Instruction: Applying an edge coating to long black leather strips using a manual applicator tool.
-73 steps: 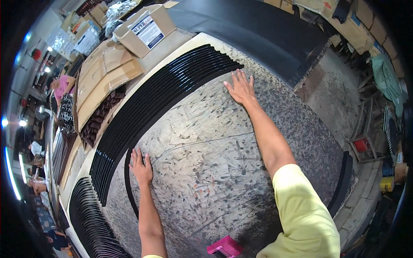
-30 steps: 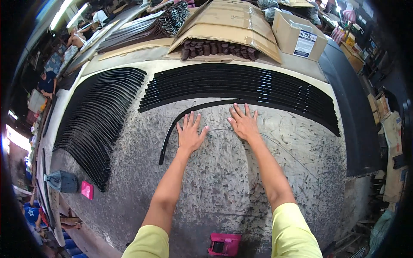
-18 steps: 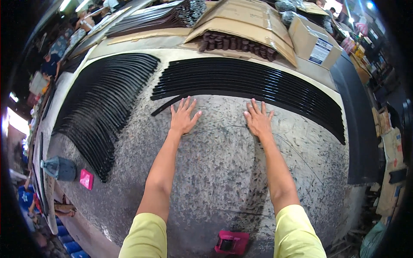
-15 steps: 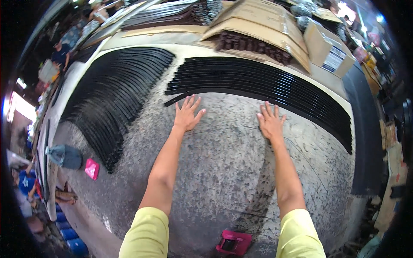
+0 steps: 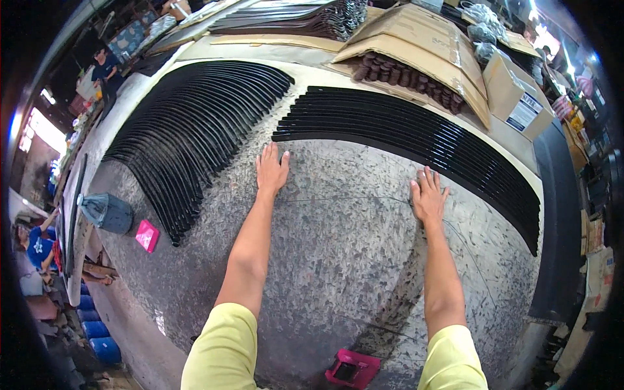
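Observation:
A row of long glossy black strips (image 5: 403, 133) lies side by side on the worn, speckled table (image 5: 325, 260). The strips' left ends sit roughly in line. My left hand (image 5: 272, 171) is just below the left end of the nearest strip, fingers outstretched and holding nothing. Flat near the middle of that strip's front edge rests my right hand (image 5: 429, 197), fingers apart; whether the fingertips touch the strip I cannot tell. To the left, a second group of black strips (image 5: 201, 123) is fanned out in a curve.
A pink block (image 5: 147, 236) and a bluish plastic-covered container (image 5: 107, 213) stand at left. Close to me lies a pink piece with a dark opening (image 5: 364, 367). Cardboard sheets (image 5: 416, 49) cover brown pieces behind, beside an open carton (image 5: 517, 97). Other people are beyond the table's left side.
The nearest strip's left end stuck out at a slant before; now it lines up with the others. My right hand has moved right, my left slightly left. The view has shifted a little.

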Motion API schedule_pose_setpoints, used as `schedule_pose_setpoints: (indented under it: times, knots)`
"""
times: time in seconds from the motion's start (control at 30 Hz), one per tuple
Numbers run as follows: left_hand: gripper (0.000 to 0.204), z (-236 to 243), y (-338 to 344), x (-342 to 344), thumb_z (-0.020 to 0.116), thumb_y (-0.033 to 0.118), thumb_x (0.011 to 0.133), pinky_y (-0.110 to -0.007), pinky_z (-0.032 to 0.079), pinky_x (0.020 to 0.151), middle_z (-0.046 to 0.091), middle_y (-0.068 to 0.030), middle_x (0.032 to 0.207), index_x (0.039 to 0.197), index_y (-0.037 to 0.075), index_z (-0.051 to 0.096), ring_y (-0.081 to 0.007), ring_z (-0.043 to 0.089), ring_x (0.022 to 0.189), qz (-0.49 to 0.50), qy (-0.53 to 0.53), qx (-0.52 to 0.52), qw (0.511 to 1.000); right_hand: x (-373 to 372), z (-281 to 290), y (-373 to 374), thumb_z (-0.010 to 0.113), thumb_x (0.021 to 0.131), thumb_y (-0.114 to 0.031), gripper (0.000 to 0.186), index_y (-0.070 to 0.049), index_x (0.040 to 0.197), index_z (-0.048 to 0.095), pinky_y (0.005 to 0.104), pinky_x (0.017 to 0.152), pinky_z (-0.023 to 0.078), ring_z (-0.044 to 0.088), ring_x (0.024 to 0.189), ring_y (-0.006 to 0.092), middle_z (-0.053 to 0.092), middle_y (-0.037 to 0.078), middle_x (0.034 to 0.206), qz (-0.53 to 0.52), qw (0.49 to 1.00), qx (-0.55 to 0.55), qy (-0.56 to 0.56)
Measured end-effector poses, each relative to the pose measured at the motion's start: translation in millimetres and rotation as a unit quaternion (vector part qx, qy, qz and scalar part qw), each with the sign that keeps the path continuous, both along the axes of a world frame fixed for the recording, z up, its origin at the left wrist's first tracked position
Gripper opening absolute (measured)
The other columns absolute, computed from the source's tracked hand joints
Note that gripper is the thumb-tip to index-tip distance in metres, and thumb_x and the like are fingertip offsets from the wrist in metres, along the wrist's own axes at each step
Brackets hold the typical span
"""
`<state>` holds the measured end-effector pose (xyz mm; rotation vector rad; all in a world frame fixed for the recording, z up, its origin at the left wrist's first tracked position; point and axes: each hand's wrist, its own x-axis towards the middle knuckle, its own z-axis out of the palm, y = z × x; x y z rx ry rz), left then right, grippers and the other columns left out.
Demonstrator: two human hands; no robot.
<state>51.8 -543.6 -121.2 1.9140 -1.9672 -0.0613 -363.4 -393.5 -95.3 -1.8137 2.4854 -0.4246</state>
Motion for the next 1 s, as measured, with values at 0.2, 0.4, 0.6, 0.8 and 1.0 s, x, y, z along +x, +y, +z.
schedule_pose_setpoints:
  times: [0.2, 0.4, 0.6, 0.8, 1.0]
  knots:
    - [0.037, 0.8, -41.3, 18.7, 0.065, 0.029, 0.090, -0.050, 0.041, 0.097, 0.069, -0.0055, 0.108, 0.124, 0.013, 0.061, -0.0282, 0.060, 0.109, 0.083, 0.278, -0.050, 0.956, -0.1, 0.9, 1.0, 0.043, 0.099, -0.047, 0.055, -0.015, 0.143, 0.050, 0.0634, 0.117, 0.014, 0.028, 0.147, 0.0266, 0.036, 0.002, 0.157, -0.009, 1.000, -0.025, -0.008]
    - [0.026, -0.9, -48.8, 8.7, 0.062, 0.031, 0.093, -0.045, 0.042, 0.090, 0.069, -0.0030, 0.103, 0.115, 0.018, 0.066, -0.0268, 0.061, 0.104, 0.090, 0.208, -0.076, 0.971, -9.0, -1.6, -1.5, 0.046, 0.097, -0.045, 0.053, -0.016, 0.142, 0.052, 0.0620, 0.117, 0.015, 0.031, 0.146, 0.0269, 0.041, 0.002, 0.155, -0.003, 0.999, -0.038, -0.008]
    - [0.023, -2.8, -45.4, 15.9, 0.060, 0.028, 0.095, -0.044, 0.043, 0.090, 0.071, -0.0058, 0.106, 0.111, 0.014, 0.067, -0.0269, 0.062, 0.105, 0.090, 0.212, -0.113, 0.967, -3.3, -4.7, -1.4, 0.046, 0.097, -0.046, 0.053, -0.016, 0.141, 0.053, 0.0611, 0.118, 0.015, 0.030, 0.146, 0.0254, 0.041, 0.001, 0.155, -0.005, 0.999, -0.043, -0.015]
    - [0.026, 9.1, -43.4, 18.7, 0.058, 0.029, 0.096, -0.046, 0.045, 0.089, 0.072, -0.0101, 0.106, 0.114, 0.013, 0.067, -0.0302, 0.065, 0.102, 0.094, 0.232, -0.075, 0.965, 4.6, -2.2, -1.3, 0.046, 0.097, -0.045, 0.053, -0.015, 0.140, 0.053, 0.0614, 0.117, 0.015, 0.031, 0.146, 0.0257, 0.043, 0.002, 0.154, -0.010, 0.999, -0.046, -0.004]
    - [0.047, 0.8, -40.0, 31.9, 0.053, 0.019, 0.096, -0.045, 0.043, 0.100, 0.066, -0.0180, 0.122, 0.140, 0.004, 0.049, -0.0359, 0.061, 0.114, 0.003, 0.199, -0.102, 0.975, 7.4, -7.8, 11.3, 0.043, 0.099, -0.041, 0.053, -0.009, 0.140, 0.051, 0.0597, 0.116, 0.021, 0.032, 0.145, 0.0266, 0.041, 0.008, 0.154, -0.033, 0.997, -0.073, -0.005]
